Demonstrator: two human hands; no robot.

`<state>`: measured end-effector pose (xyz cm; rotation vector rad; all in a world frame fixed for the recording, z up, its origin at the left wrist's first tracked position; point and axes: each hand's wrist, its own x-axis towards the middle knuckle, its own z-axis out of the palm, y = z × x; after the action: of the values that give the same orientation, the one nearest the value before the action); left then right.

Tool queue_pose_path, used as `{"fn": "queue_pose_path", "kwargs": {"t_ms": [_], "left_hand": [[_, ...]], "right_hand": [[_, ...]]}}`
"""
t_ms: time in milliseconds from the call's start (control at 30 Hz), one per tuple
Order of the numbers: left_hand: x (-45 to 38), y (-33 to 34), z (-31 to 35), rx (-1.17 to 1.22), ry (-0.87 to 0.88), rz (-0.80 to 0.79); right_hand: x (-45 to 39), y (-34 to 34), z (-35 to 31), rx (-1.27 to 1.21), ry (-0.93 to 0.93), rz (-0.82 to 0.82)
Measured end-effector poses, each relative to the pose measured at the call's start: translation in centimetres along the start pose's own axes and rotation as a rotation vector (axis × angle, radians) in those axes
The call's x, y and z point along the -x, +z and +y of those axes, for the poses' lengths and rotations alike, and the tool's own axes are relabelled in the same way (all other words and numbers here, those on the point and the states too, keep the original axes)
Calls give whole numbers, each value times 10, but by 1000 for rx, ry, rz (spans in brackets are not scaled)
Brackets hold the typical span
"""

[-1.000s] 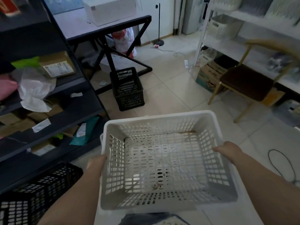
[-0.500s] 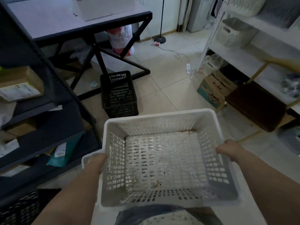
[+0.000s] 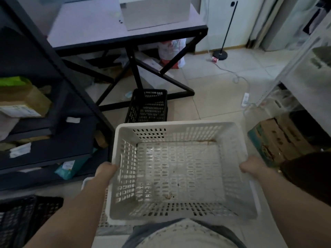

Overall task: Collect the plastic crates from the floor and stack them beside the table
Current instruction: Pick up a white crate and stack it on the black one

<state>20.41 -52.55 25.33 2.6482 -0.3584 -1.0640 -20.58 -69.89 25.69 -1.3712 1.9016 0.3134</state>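
I hold a white perforated plastic crate (image 3: 177, 169) level in front of me, above the floor. My left hand (image 3: 106, 170) grips its left rim and my right hand (image 3: 250, 168) grips its right rim. A black plastic crate (image 3: 147, 106) stands on the tiled floor just beyond it, beside the black X-shaped leg of the table (image 3: 93, 31). Another white crate (image 3: 87, 183) peeks out under my left forearm, mostly hidden. At the lower left corner lies a second black crate (image 3: 23, 217).
A dark shelving unit (image 3: 59, 104) with boxes and bags fills the left side. A white box (image 3: 154, 13) sits on the table. On the right are white shelves, a cardboard box (image 3: 279, 140) and a dark chair seat (image 3: 309, 174). A cable and power strip (image 3: 245, 99) lie on the floor.
I have moved forward with the white crate; the table and the black crate on the floor are closer, and the chair has slipped to the right edge. My grip is unchanged.
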Motion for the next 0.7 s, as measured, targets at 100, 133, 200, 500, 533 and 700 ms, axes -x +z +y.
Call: {"fn": "queue_pose_path", "kwargs": {"t_ms": [100, 133, 200, 500, 533, 700], "left_hand": [[1, 6, 26, 66, -13, 59], [1, 7, 32, 86, -29, 81], [-3, 9, 43, 113, -84, 121], [-98, -3, 132, 210, -243, 149], [-109, -9, 148, 218, -247, 140], [-163, -38, 210, 246, -301, 116]], "right_hand": [[-39, -45, -44, 9, -91, -6], [-51, -57, -62, 21, -127, -18], [-74, -77, -100, 71, -205, -31], [-186, -124, -288, 309, -385, -19], [-198, -132, -311, 310, -395, 2], [-241, -156, -404, 360, -415, -30]]}}
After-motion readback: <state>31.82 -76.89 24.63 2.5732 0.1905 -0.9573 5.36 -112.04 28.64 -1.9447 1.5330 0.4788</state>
